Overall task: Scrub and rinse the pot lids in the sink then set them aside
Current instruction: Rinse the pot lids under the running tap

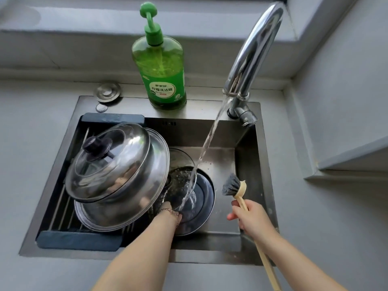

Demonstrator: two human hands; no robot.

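1. A steel sink (247,156) set in a grey counter (31,164) is seen from above, with water (210,139) running from a chrome tap (252,49) at the back right.
2. A glass pot lid (184,185) is held in the basin under the stream by the left hand (168,213), which is reached down into the sink; the hand is seen through the wet glass, so the exact finger positions cannot be told, but it is closed on the lid's near lower part.
3. The glass lid is tilted on edge, its face turned toward the right and slightly up, with the rim running from the far side of the basin toward the viewer; the water strikes its upper rim and runs down the face.
4. A second dark lid (204,198) lies just behind and to the right of the glass lid, leaning in the same direction.
5. A dish brush (233,189) is gripped in the right hand (249,217), fingers clenched around the pale wooden handle just below the head. The long handle is slanted from lower right toward the upper left, the dark bristles pointing left at the lids without touching them.
6. On a drying rack (77,240) over the left of the sink, a large steel lid (126,164) with a black knob is set on other steel lids.
7. A green bottle of dish soap (161,66) stands on the sink's back ledge.
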